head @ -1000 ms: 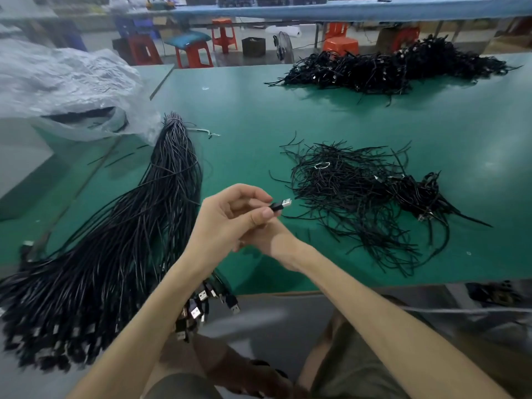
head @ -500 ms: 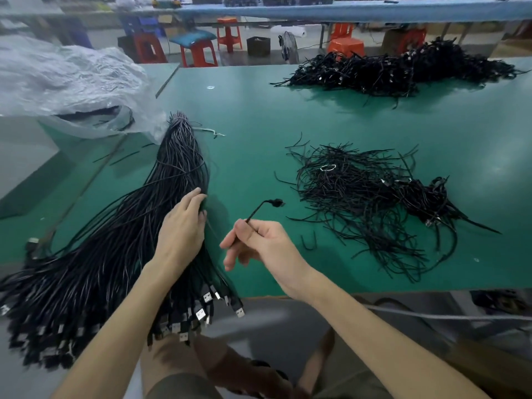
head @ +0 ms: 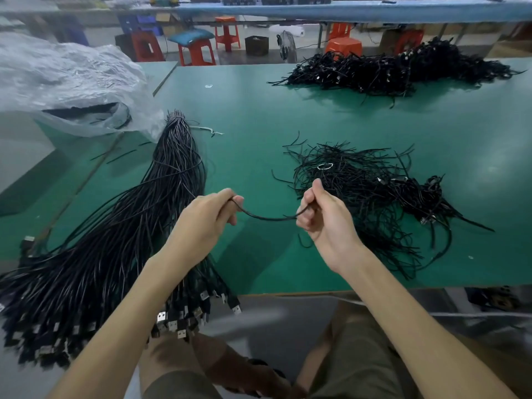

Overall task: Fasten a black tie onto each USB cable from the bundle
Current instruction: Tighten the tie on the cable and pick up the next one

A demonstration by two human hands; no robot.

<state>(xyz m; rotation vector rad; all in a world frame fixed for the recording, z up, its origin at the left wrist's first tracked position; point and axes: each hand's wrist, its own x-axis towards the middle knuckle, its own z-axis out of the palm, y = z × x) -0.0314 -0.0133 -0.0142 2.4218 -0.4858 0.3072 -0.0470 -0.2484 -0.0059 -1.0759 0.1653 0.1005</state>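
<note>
A thick bundle of black USB cables [head: 121,226] lies on the left of the green table [head: 259,125], its plug ends hanging over the near edge. One black USB cable [head: 267,218] sags between my two hands. My left hand [head: 201,223] pinches it beside the bundle; my right hand [head: 325,217] grips its other part in curled fingers, thumb up. A loose heap of black ties [head: 359,191] lies just beyond my right hand.
A big pile of black cables [head: 388,67] lies at the table's far right. A crumpled clear plastic bag [head: 66,87] sits at the far left. Red and orange stools [head: 198,50] stand behind the table. My knees are below the near edge.
My left hand left the bundle and took hold of the cable. My right hand closed round the cable's other part, and the cable now hangs stretched between both hands.
</note>
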